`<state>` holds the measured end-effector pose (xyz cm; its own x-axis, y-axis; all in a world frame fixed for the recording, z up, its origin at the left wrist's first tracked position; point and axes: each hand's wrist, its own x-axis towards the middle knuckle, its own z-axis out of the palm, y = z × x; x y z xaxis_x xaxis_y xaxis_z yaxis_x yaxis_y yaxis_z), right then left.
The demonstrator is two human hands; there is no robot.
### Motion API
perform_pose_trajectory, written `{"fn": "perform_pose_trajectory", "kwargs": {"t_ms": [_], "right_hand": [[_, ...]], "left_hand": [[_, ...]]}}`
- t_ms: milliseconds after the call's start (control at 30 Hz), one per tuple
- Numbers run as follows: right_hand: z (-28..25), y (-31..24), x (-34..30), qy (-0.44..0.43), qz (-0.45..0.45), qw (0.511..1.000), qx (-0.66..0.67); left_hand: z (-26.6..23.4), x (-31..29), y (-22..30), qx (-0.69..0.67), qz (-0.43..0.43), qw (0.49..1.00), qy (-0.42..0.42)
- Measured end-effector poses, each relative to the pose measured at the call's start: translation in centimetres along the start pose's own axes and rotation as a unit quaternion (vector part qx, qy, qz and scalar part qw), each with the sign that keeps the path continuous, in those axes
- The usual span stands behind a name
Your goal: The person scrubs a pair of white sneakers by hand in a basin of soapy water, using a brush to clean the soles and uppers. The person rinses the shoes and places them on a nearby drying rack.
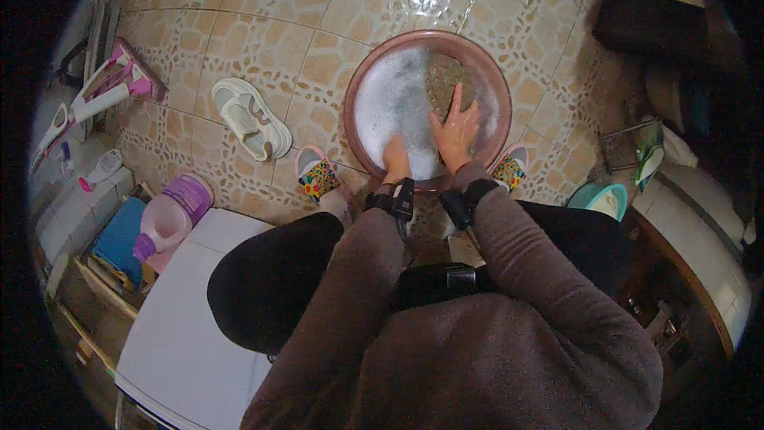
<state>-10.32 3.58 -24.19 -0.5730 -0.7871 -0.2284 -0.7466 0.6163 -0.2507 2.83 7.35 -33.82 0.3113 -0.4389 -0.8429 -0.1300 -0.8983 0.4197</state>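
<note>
A round reddish-brown basin (351, 115) stands on the tiled floor between my feet, holding water with white suds (387, 94) over its left part. My left hand (395, 159) dips into the suds on the near side, its fingers hidden under the foam. To the right, my right hand (456, 135) reaches into the basin, fingers spread and pointing away from me. It rests at the near edge of a brownish, rough-textured thing (442, 80) in the water, whose kind I cannot make out. Both wrists wear dark straps.
One white shoe (251, 118) lies on the floor to the left of the basin. Farther left are a pink and white mop (119, 87) and a purple-labelled jug (189, 198). A turquoise bowl (587, 195) stands on the right. The tiles beyond the basin shine wet.
</note>
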Motion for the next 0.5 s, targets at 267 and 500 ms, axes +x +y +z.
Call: {"fn": "perform_pose_trajectory", "kwargs": {"t_ms": [267, 500], "right_hand": [[2.7, 1.2, 1.0, 0.034, -0.035, 0.999, -0.01], [-0.3, 2.1, 0.6, -0.003, 0.007, 0.996, 0.093]], "left_hand": [[0.7, 2.3, -3.2, -0.066, 0.047, 0.996, -0.024], [-0.7, -0.4, 0.3, -0.046, 0.027, 0.995, -0.084]]}}
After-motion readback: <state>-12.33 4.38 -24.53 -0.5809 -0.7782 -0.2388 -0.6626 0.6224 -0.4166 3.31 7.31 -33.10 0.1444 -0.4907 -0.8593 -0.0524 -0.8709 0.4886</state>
